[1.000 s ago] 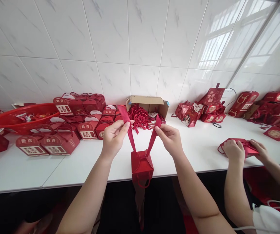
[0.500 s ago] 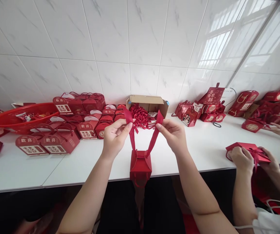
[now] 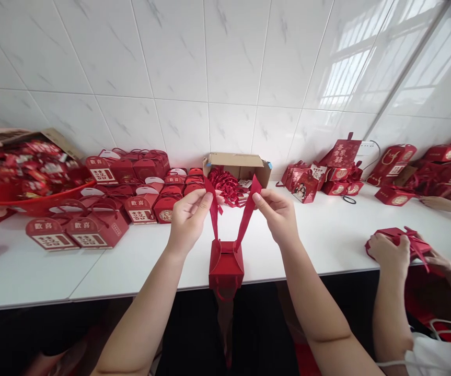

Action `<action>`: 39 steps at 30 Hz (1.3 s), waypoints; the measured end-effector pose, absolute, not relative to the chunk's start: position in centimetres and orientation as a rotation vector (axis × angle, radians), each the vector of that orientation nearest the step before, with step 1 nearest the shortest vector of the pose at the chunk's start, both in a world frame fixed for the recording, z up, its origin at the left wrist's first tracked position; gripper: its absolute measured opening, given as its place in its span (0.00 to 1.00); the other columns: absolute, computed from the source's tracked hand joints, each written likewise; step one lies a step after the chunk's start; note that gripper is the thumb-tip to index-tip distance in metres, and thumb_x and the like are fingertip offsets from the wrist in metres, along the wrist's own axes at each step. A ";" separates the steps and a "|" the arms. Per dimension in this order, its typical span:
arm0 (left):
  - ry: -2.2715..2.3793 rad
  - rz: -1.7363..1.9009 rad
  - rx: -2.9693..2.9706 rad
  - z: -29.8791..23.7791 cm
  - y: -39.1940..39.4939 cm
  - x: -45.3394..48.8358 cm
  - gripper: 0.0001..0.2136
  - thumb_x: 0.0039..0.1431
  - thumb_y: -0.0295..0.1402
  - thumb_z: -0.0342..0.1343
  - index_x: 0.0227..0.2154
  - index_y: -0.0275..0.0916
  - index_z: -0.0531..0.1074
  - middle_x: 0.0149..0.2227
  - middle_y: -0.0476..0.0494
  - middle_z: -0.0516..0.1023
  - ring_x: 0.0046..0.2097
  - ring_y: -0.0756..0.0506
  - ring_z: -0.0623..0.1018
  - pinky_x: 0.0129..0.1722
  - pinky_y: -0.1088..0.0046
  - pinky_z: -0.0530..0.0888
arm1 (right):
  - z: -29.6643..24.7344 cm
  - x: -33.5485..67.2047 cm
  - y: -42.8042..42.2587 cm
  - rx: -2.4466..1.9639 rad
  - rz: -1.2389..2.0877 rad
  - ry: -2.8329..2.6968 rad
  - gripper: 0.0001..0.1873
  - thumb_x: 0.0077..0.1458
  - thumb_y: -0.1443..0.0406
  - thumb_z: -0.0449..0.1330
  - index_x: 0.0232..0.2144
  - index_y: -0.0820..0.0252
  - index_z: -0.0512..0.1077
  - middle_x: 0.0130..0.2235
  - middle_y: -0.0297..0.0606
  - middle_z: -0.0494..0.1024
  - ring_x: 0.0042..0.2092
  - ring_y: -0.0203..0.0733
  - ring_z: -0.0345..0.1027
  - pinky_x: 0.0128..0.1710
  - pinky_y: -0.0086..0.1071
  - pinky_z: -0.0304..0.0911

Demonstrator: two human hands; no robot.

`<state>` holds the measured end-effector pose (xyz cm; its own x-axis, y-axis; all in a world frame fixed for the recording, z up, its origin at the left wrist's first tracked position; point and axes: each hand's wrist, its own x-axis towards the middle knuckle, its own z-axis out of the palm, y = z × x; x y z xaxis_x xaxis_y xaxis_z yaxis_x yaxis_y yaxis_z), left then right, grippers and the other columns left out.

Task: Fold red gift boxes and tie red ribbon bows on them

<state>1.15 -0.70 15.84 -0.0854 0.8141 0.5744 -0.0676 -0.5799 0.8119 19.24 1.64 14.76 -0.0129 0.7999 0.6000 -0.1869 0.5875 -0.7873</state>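
Observation:
A small red gift box [image 3: 226,265] stands at the front edge of the white table [image 3: 319,235]. Two ends of a red ribbon [image 3: 244,219] rise from its top in a V. My left hand [image 3: 189,214] pinches the left end of the ribbon. My right hand [image 3: 276,211] pinches the right end. Both hands are held up above the box, a little apart from each other.
Several finished red boxes [image 3: 103,219] stand at the left by a red basin [image 3: 21,196]. A cardboard box of red bows [image 3: 235,175] sits by the wall. Another person's hands [image 3: 390,250] hold a red box at the right; a hand tips a carton [image 3: 33,143] at the far left.
My hands have drawn the ribbon ends slightly closer and higher. At the left, a carton of red packets has come up over the basin. The person on the right has shifted their box.

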 end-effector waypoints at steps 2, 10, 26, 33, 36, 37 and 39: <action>0.815 1.708 1.560 15.8 -0.7 1.2 0.12 0.59 0.40 0.54 0.37 0.36 0.75 0.32 0.43 0.79 0.38 0.45 0.78 0.43 0.68 0.73 | 14.9 19.1 1.6 -0.547 0.882 -1.367 0.07 0.53 0.60 0.62 0.30 0.58 0.75 0.28 0.33 0.76 0.31 0.34 0.70 0.34 0.30 0.67; 0.878 1.406 1.725 15.7 -1.3 1.7 0.20 0.59 0.36 0.55 0.52 0.41 0.58 0.22 0.54 0.71 0.26 0.51 0.73 0.31 0.75 0.71 | 14.8 18.5 1.5 -0.617 1.043 -1.522 0.14 0.52 0.56 0.62 0.35 0.61 0.74 0.23 0.30 0.73 0.20 0.32 0.65 0.21 0.28 0.64; 0.823 1.273 1.428 14.6 -0.3 0.6 0.19 0.54 0.30 0.57 0.49 0.39 0.62 0.29 0.51 0.72 0.32 0.50 0.75 0.37 0.71 0.71 | 12.8 19.2 2.5 -0.397 0.555 -1.993 0.12 0.62 0.63 0.53 0.38 0.53 0.76 0.37 0.38 0.76 0.41 0.40 0.70 0.42 0.35 0.67; 0.756 1.293 1.335 14.8 -0.6 0.6 0.17 0.54 0.33 0.58 0.46 0.39 0.64 0.29 0.50 0.73 0.35 0.48 0.76 0.38 0.70 0.72 | 12.3 19.1 2.9 -0.502 0.016 -2.095 0.16 0.63 0.69 0.48 0.40 0.52 0.76 0.37 0.40 0.77 0.41 0.42 0.69 0.43 0.40 0.64; 0.853 1.407 1.493 14.6 -1.1 0.9 0.18 0.57 0.37 0.55 0.50 0.39 0.63 0.28 0.49 0.75 0.35 0.47 0.76 0.39 0.70 0.71 | 12.0 18.8 2.6 -0.509 0.048 -2.003 0.15 0.61 0.69 0.51 0.41 0.50 0.76 0.42 0.39 0.77 0.45 0.44 0.69 0.46 0.42 0.64; 0.928 1.471 1.585 14.5 -1.2 0.9 0.19 0.57 0.37 0.55 0.51 0.40 0.63 0.29 0.48 0.75 0.34 0.48 0.75 0.39 0.71 0.71 | 11.9 18.7 2.4 -0.522 0.090 -1.938 0.15 0.61 0.69 0.52 0.41 0.49 0.76 0.44 0.40 0.77 0.46 0.44 0.69 0.47 0.42 0.64; 1.108 1.617 1.784 14.0 -1.4 0.6 0.19 0.57 0.36 0.55 0.52 0.40 0.63 0.29 0.48 0.74 0.32 0.49 0.74 0.36 0.73 0.70 | 11.5 18.8 1.8 -0.586 0.193 -1.763 0.13 0.60 0.67 0.53 0.41 0.50 0.76 0.44 0.40 0.77 0.46 0.45 0.70 0.46 0.41 0.66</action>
<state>0.65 -1.36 14.00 -0.0295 0.8171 0.5757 0.2415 -0.5531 0.7973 18.84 1.75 11.46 -0.1657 0.4818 0.8605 0.2842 0.8588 -0.4262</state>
